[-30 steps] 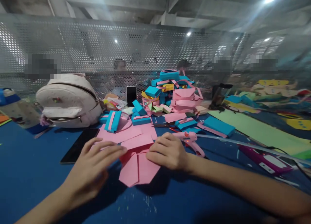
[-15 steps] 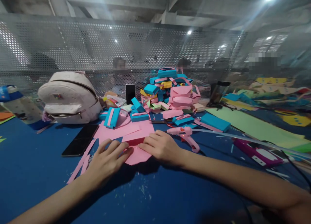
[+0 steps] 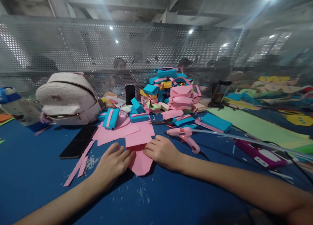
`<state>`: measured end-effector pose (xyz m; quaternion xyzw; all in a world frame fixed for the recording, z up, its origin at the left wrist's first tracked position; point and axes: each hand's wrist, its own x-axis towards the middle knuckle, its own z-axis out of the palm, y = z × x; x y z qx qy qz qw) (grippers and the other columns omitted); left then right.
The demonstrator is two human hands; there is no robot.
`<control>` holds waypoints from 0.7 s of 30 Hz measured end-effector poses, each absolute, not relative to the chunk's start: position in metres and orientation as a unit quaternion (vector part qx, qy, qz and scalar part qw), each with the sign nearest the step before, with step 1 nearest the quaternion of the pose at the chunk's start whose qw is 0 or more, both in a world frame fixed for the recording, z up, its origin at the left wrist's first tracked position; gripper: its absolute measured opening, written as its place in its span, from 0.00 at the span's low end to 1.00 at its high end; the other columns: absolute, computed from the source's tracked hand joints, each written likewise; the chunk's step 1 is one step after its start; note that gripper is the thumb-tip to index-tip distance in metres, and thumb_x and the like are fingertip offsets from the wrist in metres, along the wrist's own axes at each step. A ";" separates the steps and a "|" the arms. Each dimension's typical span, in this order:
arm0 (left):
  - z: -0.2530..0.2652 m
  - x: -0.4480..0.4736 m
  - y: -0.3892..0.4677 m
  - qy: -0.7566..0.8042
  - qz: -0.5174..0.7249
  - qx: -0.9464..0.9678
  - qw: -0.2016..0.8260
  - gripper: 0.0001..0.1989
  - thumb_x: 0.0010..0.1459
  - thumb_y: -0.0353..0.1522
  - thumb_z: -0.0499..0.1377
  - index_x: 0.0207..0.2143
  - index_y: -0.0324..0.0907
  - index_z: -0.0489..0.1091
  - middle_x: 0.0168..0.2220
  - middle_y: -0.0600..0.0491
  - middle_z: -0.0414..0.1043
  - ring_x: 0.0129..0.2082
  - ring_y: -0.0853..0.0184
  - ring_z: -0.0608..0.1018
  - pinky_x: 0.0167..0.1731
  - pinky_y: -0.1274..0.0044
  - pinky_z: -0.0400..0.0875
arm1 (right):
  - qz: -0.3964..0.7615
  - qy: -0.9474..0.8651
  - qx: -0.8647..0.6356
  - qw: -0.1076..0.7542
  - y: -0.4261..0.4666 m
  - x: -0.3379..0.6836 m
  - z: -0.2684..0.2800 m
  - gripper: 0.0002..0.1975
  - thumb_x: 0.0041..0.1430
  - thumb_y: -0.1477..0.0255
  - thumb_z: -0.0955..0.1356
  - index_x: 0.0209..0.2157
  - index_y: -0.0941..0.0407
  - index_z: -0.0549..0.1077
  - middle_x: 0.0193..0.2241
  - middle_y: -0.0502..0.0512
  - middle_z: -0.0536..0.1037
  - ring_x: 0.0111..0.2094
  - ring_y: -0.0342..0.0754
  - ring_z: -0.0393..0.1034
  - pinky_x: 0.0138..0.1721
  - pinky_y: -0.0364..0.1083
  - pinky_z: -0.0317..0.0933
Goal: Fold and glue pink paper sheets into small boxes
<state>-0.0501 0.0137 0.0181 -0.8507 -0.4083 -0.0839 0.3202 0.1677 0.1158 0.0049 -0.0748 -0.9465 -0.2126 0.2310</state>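
A folded piece of pink paper (image 3: 141,164) lies between my hands on the blue table, its rounded flap toward me and a creased box-like fold behind. My left hand (image 3: 116,161) has its fingers curled on the paper's left edge, gripping it. On the right edge my right hand (image 3: 162,152) pinches the same paper, fingers bent together. Both thumbs are mostly hidden. Flat pink sheets (image 3: 114,136) lie just beyond. A pink hot glue gun (image 3: 184,135) rests on its side to the right of my right hand.
Folded blue and pink paper boxes (image 3: 181,96) are heaped at the back. A white backpack (image 3: 66,101) and a black phone (image 3: 78,142) stand and lie left. Pink strips (image 3: 79,168) are near my left wrist. Green sheets (image 3: 256,129) and a purple device (image 3: 260,155) lie right.
The pink paper's front flap has come down toward me and shows more fully. My hands have shifted slightly, still on its two sides, and the fold behind stands out more.
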 end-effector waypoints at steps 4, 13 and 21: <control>0.020 -0.050 0.016 -0.406 -0.092 -0.857 0.306 0.13 0.65 0.23 0.49 0.39 0.40 0.73 0.26 0.53 0.74 0.27 0.64 0.72 0.35 0.69 0.58 | -0.197 -0.945 -0.074 0.252 0.119 0.168 -0.001 0.09 0.63 0.80 0.64 0.32 0.57 0.74 0.26 0.52 0.76 0.27 0.45 0.64 0.30 0.47 0.45; 0.024 -0.076 0.024 -0.501 -0.271 -0.804 0.170 0.09 0.63 0.26 0.52 0.38 0.43 0.71 0.29 0.56 0.77 0.25 0.69 0.74 0.30 0.74 0.60 | 0.042 -0.924 -0.186 0.332 0.118 0.174 0.010 0.06 0.60 0.78 0.66 0.39 0.56 0.70 0.33 0.51 0.79 0.32 0.46 0.72 0.31 0.44 0.54; 0.025 -0.069 0.027 -0.590 -0.379 -0.712 -0.039 0.14 0.59 0.36 0.59 0.46 0.43 0.63 0.30 0.55 0.73 0.30 0.67 0.75 0.30 0.77 0.67 | 0.327 -0.806 -0.266 0.416 0.113 0.162 0.010 0.12 0.60 0.69 0.68 0.43 0.52 0.62 0.29 0.47 0.75 0.28 0.44 0.71 0.30 0.42 0.61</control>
